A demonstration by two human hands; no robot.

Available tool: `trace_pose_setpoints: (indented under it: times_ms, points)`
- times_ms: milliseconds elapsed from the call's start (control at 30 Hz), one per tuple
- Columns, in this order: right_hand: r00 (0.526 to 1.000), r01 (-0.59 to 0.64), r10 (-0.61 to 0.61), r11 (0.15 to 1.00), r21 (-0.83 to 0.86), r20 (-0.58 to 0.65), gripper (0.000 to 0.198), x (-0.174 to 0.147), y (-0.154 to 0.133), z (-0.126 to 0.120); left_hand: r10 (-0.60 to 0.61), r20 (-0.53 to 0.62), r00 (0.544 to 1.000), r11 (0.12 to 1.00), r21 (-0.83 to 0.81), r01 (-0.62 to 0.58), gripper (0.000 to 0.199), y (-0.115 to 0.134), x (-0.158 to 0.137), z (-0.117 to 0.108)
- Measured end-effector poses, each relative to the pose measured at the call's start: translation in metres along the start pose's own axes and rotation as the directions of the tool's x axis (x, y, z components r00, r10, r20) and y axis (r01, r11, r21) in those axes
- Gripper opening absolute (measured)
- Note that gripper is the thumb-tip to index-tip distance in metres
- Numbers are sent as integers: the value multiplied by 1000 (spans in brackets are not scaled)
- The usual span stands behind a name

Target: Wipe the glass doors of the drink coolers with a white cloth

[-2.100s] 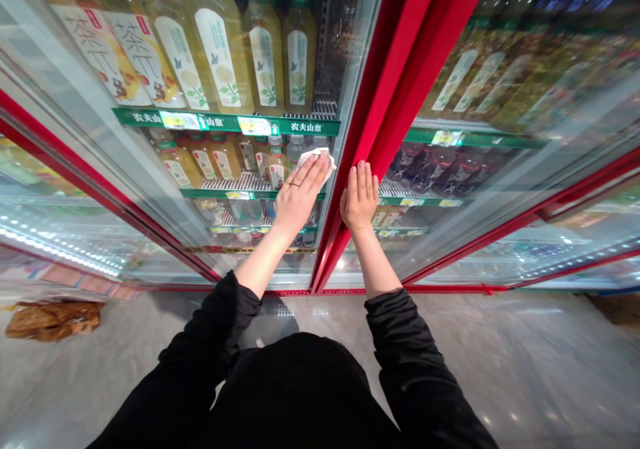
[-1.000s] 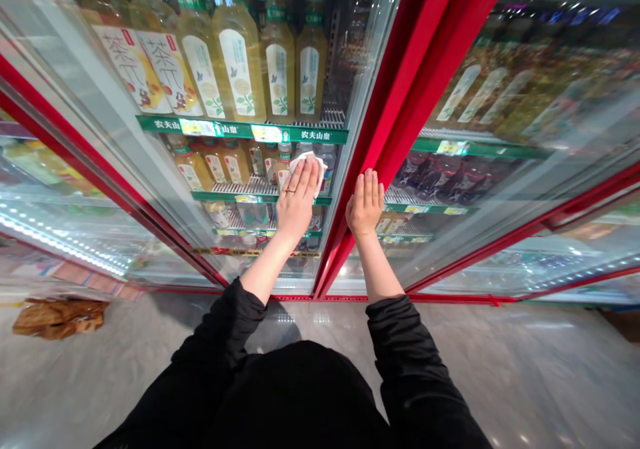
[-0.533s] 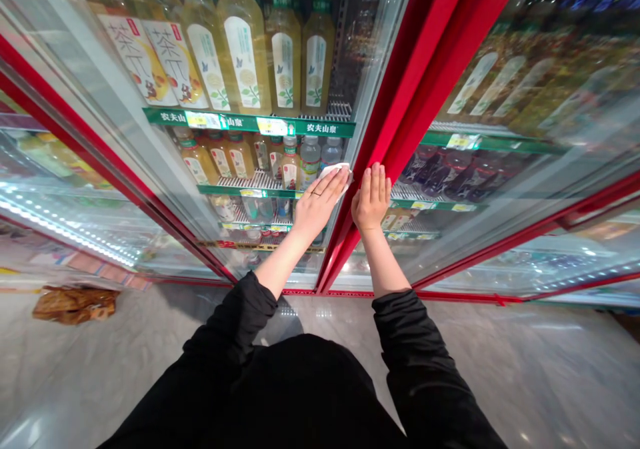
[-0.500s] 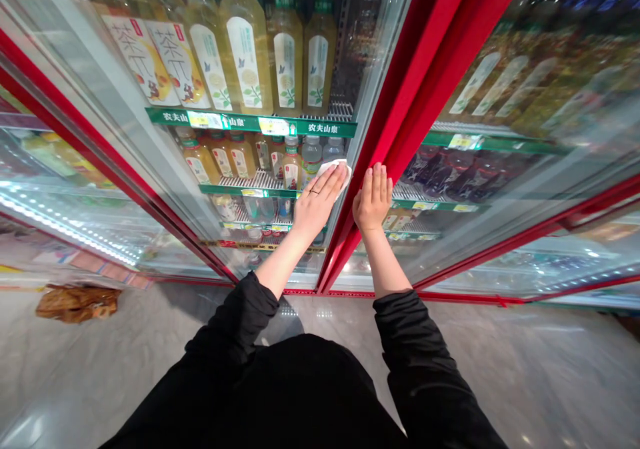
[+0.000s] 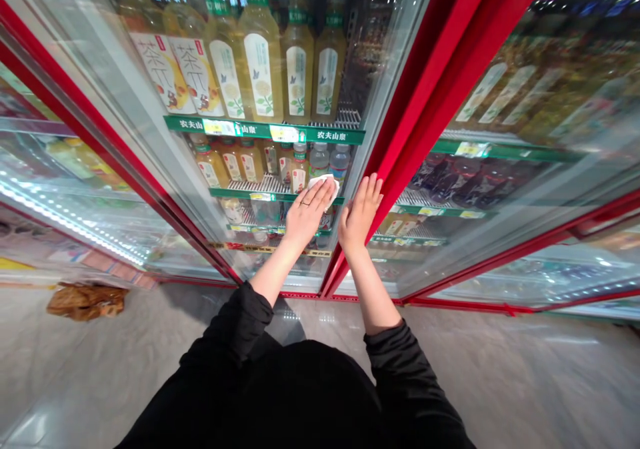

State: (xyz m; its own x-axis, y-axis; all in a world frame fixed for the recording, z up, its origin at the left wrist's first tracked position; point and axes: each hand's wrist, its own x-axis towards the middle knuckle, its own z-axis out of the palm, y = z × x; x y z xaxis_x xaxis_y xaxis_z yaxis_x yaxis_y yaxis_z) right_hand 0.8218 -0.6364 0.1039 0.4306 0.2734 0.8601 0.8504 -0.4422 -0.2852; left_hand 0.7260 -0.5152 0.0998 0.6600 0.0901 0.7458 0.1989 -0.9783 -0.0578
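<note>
A crumpled white tissue (image 5: 334, 187) is pressed on the glass door (image 5: 383, 55) of a drinks cooler under the fingers of my left hand (image 5: 306, 214). Its fingers lie stretched over the tissue, hiding most of it; a thin ring shows on one. Just to the right, my right hand (image 5: 359, 214) rests flat along the red door frame (image 5: 425, 89), fingers straight and holding nothing. Behind the glass near my left hand stand small juice bottles (image 5: 299, 169) on a green-edged shelf (image 5: 240, 193).
Tall yellow drink bottles (image 5: 260, 69) fill the shelf above. A second glass door (image 5: 500, 189) with dark bottles (image 5: 465, 179) lies to the right. On the grey floor (image 5: 165, 362) at left is a brown crumpled item (image 5: 87, 301), beside a lit cooler (image 5: 75, 215).
My left hand and the tissue have slid left and down over the glass, away from the frame. My right hand has shifted slightly left and down too. The view has moved a little.
</note>
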Motion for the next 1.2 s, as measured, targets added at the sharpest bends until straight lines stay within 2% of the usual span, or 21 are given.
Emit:
trace_pose_setpoints:
  times_ms: [100,233,400,533,700,967,1200]
  points:
    - [991,47,-50,998,29,121,90,-3,-15,-11,-94,-81,992,996,-12,93,78,-22,-2,-11]
    - [962,57,-70,997,54,264,84,-4,-36,-16,-210,-165,964,977,-14,211,76,-44,-25,-15]
    - [930,67,-93,994,86,354,83,-6,-62,-5,-169,-30,985,984,-70,167,74,-43,-48,-11]
    - [911,83,-118,991,106,395,81,-8,-75,6,-92,23,995,989,-114,94,72,-49,-29,-22]
    - [919,93,-134,988,125,371,80,-8,-88,16,-45,-58,997,996,-78,40,69,-69,-8,-46]
    - [930,78,-105,993,91,353,85,-15,-109,20,33,-137,990,983,-172,-56,60,-98,-19,-58]
    - [978,72,-77,997,33,195,57,5,-121,34,34,-265,964,975,-204,-91,40,-123,-8,-66]
